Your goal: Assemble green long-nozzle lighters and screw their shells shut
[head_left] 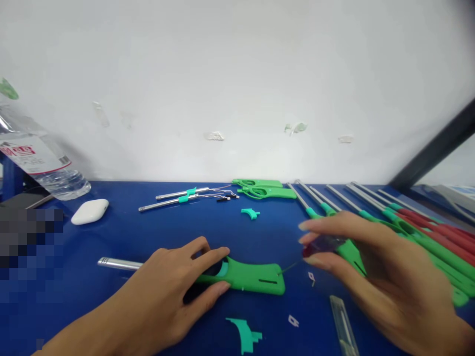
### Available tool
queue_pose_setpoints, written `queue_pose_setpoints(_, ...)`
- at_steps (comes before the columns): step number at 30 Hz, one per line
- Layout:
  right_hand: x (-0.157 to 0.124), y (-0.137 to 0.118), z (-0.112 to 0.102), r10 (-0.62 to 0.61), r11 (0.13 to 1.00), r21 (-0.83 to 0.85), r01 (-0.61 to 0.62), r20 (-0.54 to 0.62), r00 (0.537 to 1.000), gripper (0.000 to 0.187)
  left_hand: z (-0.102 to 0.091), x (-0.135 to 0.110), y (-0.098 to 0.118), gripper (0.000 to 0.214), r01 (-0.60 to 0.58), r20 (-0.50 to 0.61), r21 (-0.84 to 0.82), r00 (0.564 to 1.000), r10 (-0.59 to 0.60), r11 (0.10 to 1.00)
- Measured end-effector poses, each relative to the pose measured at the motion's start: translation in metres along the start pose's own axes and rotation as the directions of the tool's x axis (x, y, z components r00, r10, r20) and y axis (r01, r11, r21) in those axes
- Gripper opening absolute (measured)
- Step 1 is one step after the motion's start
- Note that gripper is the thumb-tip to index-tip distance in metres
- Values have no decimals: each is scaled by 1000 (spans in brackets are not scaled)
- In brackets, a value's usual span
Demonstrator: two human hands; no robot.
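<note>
A green long-nosed gas lighter [256,277] lies on the blue table with its metal tube to the left. My left hand [178,282] rests over its middle, thumb and fingers gripping it by the trigger opening. My right hand [386,277] pinches what looks like a small screwdriver [322,244] with a dark red, see-through handle, partly blurred. Its thin shaft points at the right end of the lighter's handle. Close by lie a turquoise trigger piece [245,336], two small white parts [293,321] and a clear plastic tank [344,326].
Behind are metal tubes with wires [168,201], green handle shells [269,192] and another trigger piece [251,213]. Several green and red lighters [438,242] lie in a row at right. A white earbud case [89,211] and water bottle [48,163] stand left, before a white wall.
</note>
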State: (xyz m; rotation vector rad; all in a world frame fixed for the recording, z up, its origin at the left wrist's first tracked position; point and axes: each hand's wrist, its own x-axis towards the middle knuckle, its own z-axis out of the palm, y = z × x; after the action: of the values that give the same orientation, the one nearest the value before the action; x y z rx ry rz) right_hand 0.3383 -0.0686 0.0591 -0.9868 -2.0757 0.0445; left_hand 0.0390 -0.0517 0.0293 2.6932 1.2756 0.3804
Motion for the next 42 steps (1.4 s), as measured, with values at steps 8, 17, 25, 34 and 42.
queue_pose_setpoints(8, -1, -1, -2, 53, 999, -2, -53, 1, 999, 53, 1, -1, 0, 41, -4, -23, 9, 1000, 4, 1000)
queue_pose_setpoints(17, 2, 0, -4, 0, 998, -66, 2, 25, 1000, 46, 2, 0, -2, 43, -27, -7, 33, 1000, 27, 999)
queue_pose_setpoints(25, 4, -1, -6, -51, 986, -158, 44, -35, 998, 17, 0, 0, 0, 41, -7, -22, 13, 1000, 7, 1000)
queue_pose_setpoints(34, 1, -2, -14, 162, 987, 3, -164, 121, 979, 34, 0, -1, 1, 41, 22, 28, -1, 999, -22, 1000)
queue_pose_setpoints(42, 9, -8, -11, 251, 524, 672, -524, 466, 849, 34, 0, -1, 1, 41, 22, 21, -16, 1000, -22, 1000)
